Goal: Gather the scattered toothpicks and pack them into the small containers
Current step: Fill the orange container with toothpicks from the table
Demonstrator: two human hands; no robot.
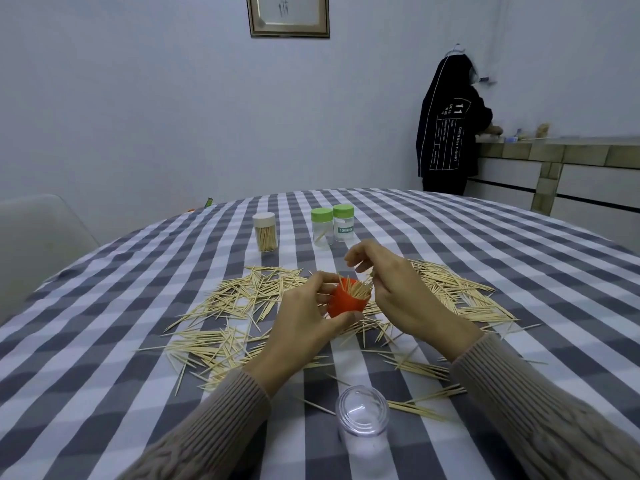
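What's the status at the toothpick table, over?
Left hand grips small orange container. Right hand feeds thin wooden toothpicks in. Many scattered. Nothing blocking.

picture frame (pixel 288 15): top cut off | orange container (pixel 343 303): partly hidden by hands | far counter items: blurred

Right-hand green-lidded jar (pixel 343 223) on the checked surface (pixel 450 237): white label printed "TOOTHPICK" in green capitals, running horizontally. Black jacket (pixel 446 133) on the person standing at the far counter: white box graphic on the back, with a large "11" at its top and the vertical line "OVER BOX T-SHIRT" beside it; a smaller line next to the numeral may read "UK 10", and the remaining fine print is too small to read. Framed picture (pixel 288 13) on the wall: dark brush-like marks, not legible as text.
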